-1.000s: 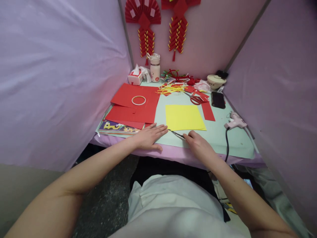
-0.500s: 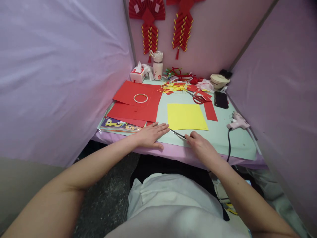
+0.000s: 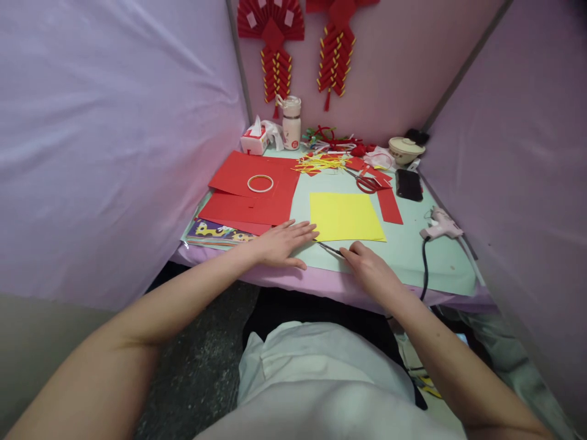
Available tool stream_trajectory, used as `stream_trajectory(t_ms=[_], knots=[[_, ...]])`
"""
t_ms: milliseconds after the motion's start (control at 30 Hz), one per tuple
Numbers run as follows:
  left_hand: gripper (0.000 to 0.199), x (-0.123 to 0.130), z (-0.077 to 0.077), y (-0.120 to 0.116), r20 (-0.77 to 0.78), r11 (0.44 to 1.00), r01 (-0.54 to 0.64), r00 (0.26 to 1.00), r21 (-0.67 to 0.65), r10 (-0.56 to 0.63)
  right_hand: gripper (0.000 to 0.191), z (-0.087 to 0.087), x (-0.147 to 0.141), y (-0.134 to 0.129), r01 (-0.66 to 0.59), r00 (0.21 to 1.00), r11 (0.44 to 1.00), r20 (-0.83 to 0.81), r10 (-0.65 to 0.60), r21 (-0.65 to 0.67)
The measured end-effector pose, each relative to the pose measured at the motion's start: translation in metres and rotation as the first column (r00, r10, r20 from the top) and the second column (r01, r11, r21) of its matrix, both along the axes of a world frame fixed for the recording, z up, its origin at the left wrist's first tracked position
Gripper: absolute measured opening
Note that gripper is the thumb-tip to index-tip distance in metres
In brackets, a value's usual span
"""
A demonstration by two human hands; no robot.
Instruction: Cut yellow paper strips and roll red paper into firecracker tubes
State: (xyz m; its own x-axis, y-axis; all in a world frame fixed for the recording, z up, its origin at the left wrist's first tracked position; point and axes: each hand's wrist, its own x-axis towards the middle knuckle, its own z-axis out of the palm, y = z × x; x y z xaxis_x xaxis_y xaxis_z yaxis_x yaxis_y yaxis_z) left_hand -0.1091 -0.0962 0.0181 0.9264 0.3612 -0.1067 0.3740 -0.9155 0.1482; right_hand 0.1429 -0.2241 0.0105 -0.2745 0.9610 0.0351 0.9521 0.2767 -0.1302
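Observation:
A yellow sheet of paper (image 3: 347, 215) lies flat on the pale green table mat (image 3: 398, 256). My left hand (image 3: 285, 243) rests flat with its fingers spread, the fingertips at the sheet's near left corner. In my right hand (image 3: 364, 261) is a slim dark pointed tool (image 3: 331, 249), gripped near its right end. Its tip reaches that same corner, close to my left fingertips. Too little of the tool shows to tell its kind. Red paper sheets (image 3: 229, 205) lie left of my left hand, with a white ring (image 3: 260, 190) on top.
Red-handled scissors (image 3: 367, 184), yellow paper strips (image 3: 321, 162) and a red strip (image 3: 389, 206) lie beyond the yellow sheet. A glue gun (image 3: 441, 225) with its cord and a phone (image 3: 409, 185) are on the right. A bottle (image 3: 291, 125) and tissue box (image 3: 255, 140) stand behind.
My left hand has slid slightly right, its fingertips now against the yellow sheet's corner. My right hand and the tool have shifted only slightly left.

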Motion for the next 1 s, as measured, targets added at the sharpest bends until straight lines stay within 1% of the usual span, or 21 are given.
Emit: stream_trajectory(t_ms=[100, 167, 300, 500, 767, 1000], knots=[[0.083, 0.012, 0.011, 0.011, -0.040, 0.997, 0.065, 0.997, -0.035, -0.066, 0.030, -0.001, 0.002, 0.001, -0.003, 1.000, 1.000, -0.024, 0.004, 0.020], [0.078, 0.019, 0.014, 0.018, -0.072, 0.994, 0.091, 0.993, -0.067, -0.096, 0.031, -0.002, 0.003, 0.000, 0.000, 1.000, 1.000, -0.025, 0.001, 0.026], [0.075, 0.023, 0.011, 0.028, -0.083, 0.986, 0.113, 0.989, -0.122, -0.124, 0.034, -0.002, 0.002, 0.000, 0.011, 1.000, 1.000, -0.023, -0.010, 0.023], [0.074, 0.021, 0.008, 0.032, -0.068, 0.978, 0.114, 0.990, -0.174, -0.128, 0.036, 0.000, -0.001, 0.003, 0.010, 0.999, 1.000, -0.036, -0.009, 0.013], [0.077, 0.024, 0.010, 0.028, -0.068, 0.982, 0.103, 0.991, -0.156, -0.114, 0.038, 0.005, -0.003, -0.001, 0.001, 1.000, 1.000, 0.027, -0.001, -0.016], [0.078, 0.023, 0.006, 0.030, -0.074, 0.982, 0.112, 0.989, -0.155, -0.125, 0.034, 0.008, -0.003, -0.003, -0.015, 1.000, 0.999, 0.021, 0.015, -0.038]])
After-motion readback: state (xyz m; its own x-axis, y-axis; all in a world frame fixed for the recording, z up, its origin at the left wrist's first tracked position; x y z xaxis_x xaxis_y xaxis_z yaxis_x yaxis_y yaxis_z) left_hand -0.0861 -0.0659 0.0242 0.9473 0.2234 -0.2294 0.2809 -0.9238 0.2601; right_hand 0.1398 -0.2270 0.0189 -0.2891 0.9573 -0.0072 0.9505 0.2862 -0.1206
